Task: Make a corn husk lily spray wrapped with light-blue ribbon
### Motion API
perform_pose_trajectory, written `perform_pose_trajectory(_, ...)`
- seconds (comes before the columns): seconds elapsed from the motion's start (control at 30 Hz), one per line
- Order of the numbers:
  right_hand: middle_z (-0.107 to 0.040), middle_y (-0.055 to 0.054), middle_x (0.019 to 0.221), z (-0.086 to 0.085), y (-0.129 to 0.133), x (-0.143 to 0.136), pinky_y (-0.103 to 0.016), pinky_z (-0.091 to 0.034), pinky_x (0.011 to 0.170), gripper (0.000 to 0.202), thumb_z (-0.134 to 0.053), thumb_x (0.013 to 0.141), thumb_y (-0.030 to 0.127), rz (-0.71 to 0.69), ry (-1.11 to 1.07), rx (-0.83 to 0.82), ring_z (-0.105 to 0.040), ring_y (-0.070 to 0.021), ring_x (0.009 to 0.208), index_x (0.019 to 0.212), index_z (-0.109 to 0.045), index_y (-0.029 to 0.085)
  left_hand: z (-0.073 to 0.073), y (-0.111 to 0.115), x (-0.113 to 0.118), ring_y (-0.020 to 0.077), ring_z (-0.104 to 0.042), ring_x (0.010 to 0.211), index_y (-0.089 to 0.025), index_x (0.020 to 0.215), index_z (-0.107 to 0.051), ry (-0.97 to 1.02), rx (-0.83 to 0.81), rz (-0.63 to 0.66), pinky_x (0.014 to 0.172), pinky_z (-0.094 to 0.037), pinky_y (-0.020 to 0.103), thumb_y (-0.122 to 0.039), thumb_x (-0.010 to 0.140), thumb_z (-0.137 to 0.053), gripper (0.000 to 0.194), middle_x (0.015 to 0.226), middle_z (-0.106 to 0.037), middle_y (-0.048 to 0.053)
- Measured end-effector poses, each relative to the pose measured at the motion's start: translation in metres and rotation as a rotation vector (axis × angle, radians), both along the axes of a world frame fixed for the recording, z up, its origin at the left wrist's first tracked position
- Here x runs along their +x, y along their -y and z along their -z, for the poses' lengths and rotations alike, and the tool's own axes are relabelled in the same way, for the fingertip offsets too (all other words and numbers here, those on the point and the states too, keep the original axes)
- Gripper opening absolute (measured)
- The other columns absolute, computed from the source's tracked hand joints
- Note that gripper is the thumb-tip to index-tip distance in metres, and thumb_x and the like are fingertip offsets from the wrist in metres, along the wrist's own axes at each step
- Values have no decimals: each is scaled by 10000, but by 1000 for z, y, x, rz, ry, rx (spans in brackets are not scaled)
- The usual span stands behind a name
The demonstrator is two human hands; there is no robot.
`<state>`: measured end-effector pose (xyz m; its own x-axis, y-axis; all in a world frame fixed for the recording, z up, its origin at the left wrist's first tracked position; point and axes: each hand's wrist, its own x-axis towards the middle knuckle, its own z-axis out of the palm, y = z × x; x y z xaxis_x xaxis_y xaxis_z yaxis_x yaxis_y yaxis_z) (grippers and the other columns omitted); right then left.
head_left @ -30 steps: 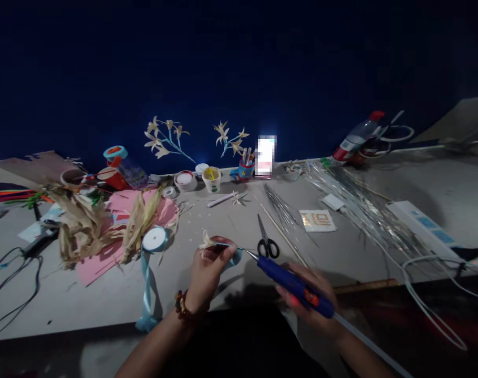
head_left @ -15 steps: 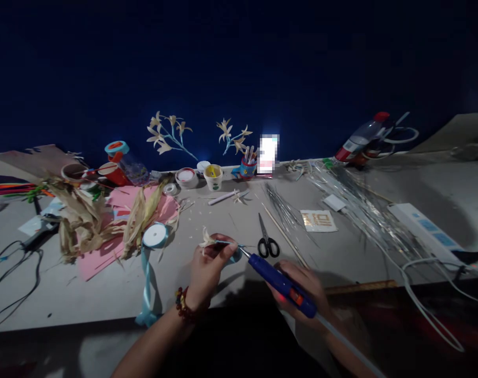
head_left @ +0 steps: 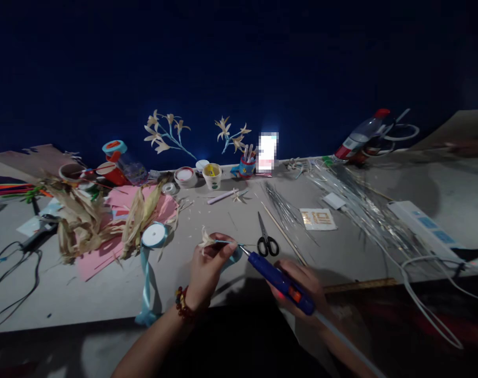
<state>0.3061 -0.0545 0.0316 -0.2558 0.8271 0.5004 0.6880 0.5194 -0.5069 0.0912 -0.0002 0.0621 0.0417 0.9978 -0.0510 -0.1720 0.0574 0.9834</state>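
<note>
My left hand [head_left: 211, 262] pinches the light-blue wrapped stem of a small cream husk flower [head_left: 206, 239]. A bit of blue ribbon [head_left: 236, 255] hangs by the fingertips. My right hand [head_left: 300, 286] is wrapped round a blue glue gun [head_left: 280, 281], and a glue stick trails from its back end. The gun's metal nozzle is right by the wire stem beside my left fingertips; whether it touches I cannot tell. Black scissors [head_left: 267, 241] lie on the table just beyond the gun. Left of my left hand is a roll of blue ribbon [head_left: 154, 235], its tail hanging toward the near edge.
Dried corn husks [head_left: 81, 226] lie over pink paper [head_left: 99, 262] at left. Finished flower sprigs [head_left: 172, 131] stand at the back near paper cups [head_left: 212, 177]. Wires [head_left: 284, 207], a power strip [head_left: 426, 231], a bottle [head_left: 361, 136] and a looping white cable [head_left: 420, 310] occupy the right.
The hands, the flower stem and the glue gun hold almost the same position. The whole view has shifted very slightly; nothing was taken up or let go.
</note>
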Motion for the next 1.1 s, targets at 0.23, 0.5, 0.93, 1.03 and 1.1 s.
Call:
perform_pose_trajectory(0.23, -592, -13, 695, -2, -2, 0, -271, -460, 541, 102, -545, 841, 310, -25, -17, -21, -601, -176, 600, 849, -500, 219, 0, 0, 0, 113, -526, 696, -158, 801, -663, 15, 16, 15, 662, -420, 226, -273, 810, -702, 122, 726, -592, -3)
perform_pose_trajectory(0.5, -595, -28, 718, -3, 0, -1, -284, -467, 561, 147, -517, 879, 355, -21, -35, -35, -605, -186, 631, 858, -517, 210, -4, 0, 1, 131, -548, 700, -146, 790, -663, 27, 6, -1, 661, -440, 243, -264, 789, -716, 129, 723, -621, 17)
perform_pose_trajectory(0.93, -574, -24, 704, -4, 1, -1, -283, -452, 556, 163, -493, 895, 359, -27, -29, -49, -584, -179, 617, 830, -500, 209, -6, 1, 2, 125, -543, 693, -152, 794, -660, 37, -2, 10, 662, -435, 238, -269, 797, -712, 129, 726, -615, 9)
perform_pose_trajectory(1.03, -570, -21, 692, -3, 1, -1, -283, -445, 546, 161, -489, 886, 353, -11, -34, -76, -580, -179, 598, 811, -498, 211, -5, 1, 2, 128, -550, 703, -152, 797, -660, 53, 4, 15, 669, -437, 241, -264, 794, -715, 125, 731, -624, 12)
perform_pose_trajectory(1.1, -563, -15, 677, -2, 0, 0, -274, -436, 530, 164, -493, 879, 359, -23, -34, -67, -571, -174, 577, 802, -492, 214, -5, 1, 2, 128, -548, 704, -150, 801, -660, 54, 1, 16, 671, -435, 242, -264, 795, -714, 126, 732, -622, 13)
